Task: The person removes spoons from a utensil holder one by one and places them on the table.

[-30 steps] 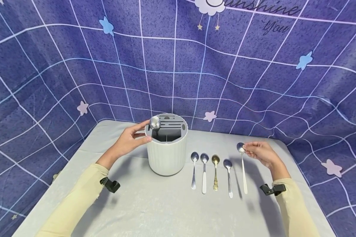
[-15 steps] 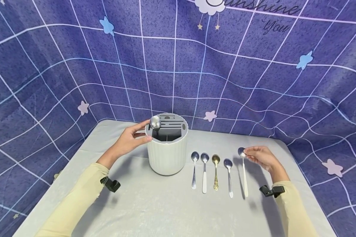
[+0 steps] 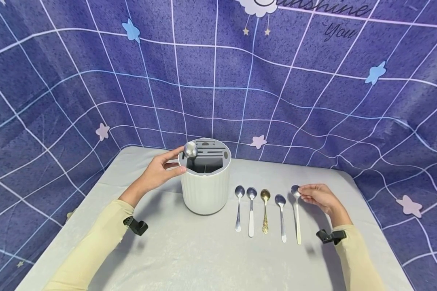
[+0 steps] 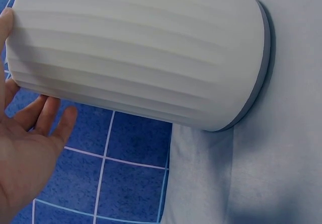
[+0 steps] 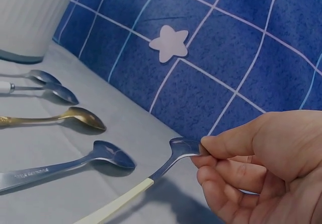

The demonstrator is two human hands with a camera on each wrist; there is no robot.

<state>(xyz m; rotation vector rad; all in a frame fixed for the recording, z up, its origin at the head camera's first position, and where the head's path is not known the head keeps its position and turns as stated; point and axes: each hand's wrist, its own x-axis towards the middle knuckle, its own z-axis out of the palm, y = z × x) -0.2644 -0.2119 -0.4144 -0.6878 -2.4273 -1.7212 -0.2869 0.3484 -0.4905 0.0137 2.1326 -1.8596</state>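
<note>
My right hand (image 3: pixel 318 197) pinches the bowl edge of a spoon with a cream handle (image 3: pixel 298 226) between thumb and fingers. In the right wrist view this spoon (image 5: pixel 121 201) slopes down to the left, its handle low over the cloth and its shadow beside it. My left hand (image 3: pixel 160 170) holds the white ribbed utensil holder (image 3: pixel 205 198) at its upper left side, thumb at the front rim and fingers farther back. A rounded metal utensil head (image 3: pixel 190 149) sticks up from the holder. The left wrist view shows several fingers (image 4: pixel 48 114) along the holder's far side.
Left of the held spoon lie a silver spoon (image 3: pixel 281 218), a gold spoon (image 3: pixel 265 210), a white-handled spoon (image 3: pixel 251 222) and another silver spoon (image 3: pixel 238 210), in a row. A purple grid curtain (image 3: pixel 240 81) hangs behind the table (image 3: pixel 204 254).
My right hand has come down toward the near side with the cream-handled spoon, whose shadow now lies closer to it. The left hand and the holder stay put.
</note>
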